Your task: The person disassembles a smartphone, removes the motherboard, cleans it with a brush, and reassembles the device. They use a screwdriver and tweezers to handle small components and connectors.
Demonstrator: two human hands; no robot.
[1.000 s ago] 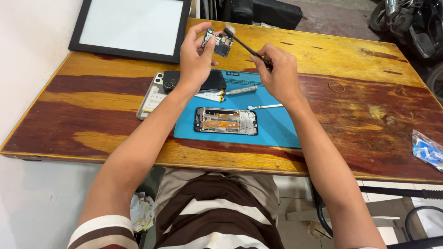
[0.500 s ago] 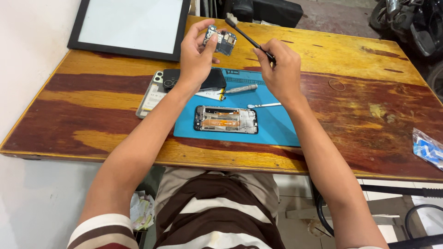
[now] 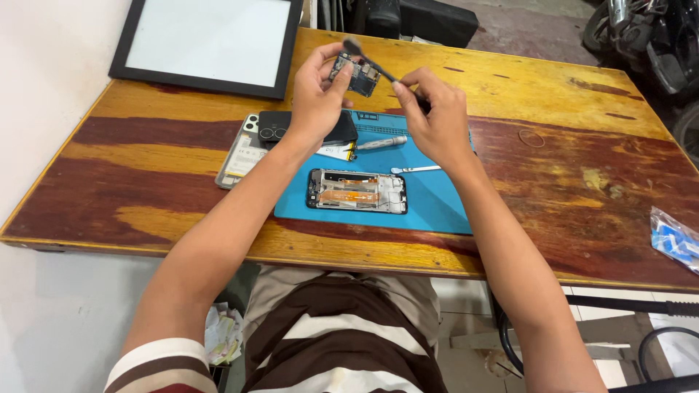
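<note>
- Near the upper middle of the frame our left hand (image 3: 314,94) holds a small circuit board (image 3: 355,74) up above the desk (image 3: 582,145), its grip pinching the board by the left edge between thumb and fingers.
- Our right hand (image 3: 433,116), just right of it, has its grip pressed together on the handle of a thin dark brush (image 3: 368,61); the brush slants up to the left and its head lies at the top edge of the board.
- Below the hands, on a blue mat (image 3: 437,204) in the middle of the desk, lies an opened phone frame (image 3: 357,191) with its insides showing.
- Between the hands and the frame lie a grey screwdriver (image 3: 381,143) and, to its right, a slim metal tool (image 3: 416,169), both on the mat.
- At the mat's left edge, under our left wrist, sits a dark phone back (image 3: 277,129) with round camera rings, partly over a flat pale piece (image 3: 240,156).
- In the upper left a black-framed white panel (image 3: 207,40) lies flat on the desk.
- At the far right edge lies a small clear bag (image 3: 676,240) with blue bits.
</note>
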